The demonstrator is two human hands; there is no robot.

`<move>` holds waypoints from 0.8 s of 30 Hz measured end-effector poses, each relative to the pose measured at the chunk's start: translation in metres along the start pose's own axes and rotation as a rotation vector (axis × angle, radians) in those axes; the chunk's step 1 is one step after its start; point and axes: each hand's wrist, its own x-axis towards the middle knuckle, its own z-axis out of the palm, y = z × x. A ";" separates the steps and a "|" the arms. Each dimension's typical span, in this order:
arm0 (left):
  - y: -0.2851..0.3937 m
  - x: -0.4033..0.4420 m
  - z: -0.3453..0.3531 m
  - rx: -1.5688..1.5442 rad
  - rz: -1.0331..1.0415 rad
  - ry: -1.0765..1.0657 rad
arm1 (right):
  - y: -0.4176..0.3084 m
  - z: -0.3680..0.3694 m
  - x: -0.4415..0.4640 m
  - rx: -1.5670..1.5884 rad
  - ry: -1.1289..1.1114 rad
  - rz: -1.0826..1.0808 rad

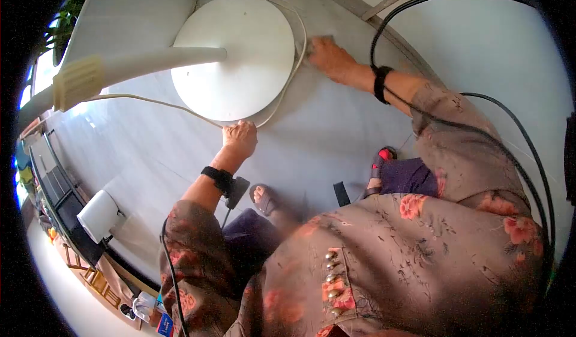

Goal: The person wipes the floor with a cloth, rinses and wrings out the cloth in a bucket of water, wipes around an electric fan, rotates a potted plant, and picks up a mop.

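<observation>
Round white stand base [261, 76] w/ pole [150, 64] on grey floor [318, 151], L hand [240, 137] at its near rim by pale cord [277, 110], can't tell fingers' grip; R hand [332, 60], fingers closed on blurred greyish rag [309, 47], nr base.

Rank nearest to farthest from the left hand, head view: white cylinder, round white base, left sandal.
1. Round white base: its near rim is right by the left hand, just ahead of it.
2. Left sandal: on the left foot, back toward the body.
3. White cylinder: well off to the left.
</observation>
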 end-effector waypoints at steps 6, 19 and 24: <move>0.008 -0.001 -0.016 -0.164 0.108 0.182 | -0.014 -0.031 -0.073 0.013 -0.584 -0.525; 0.017 0.002 -0.015 -0.331 0.121 0.223 | 0.077 -0.026 0.016 -0.111 -0.025 -0.085; 0.022 0.007 -0.016 -0.300 0.154 0.221 | 0.164 -0.067 -0.176 -0.067 -0.318 0.003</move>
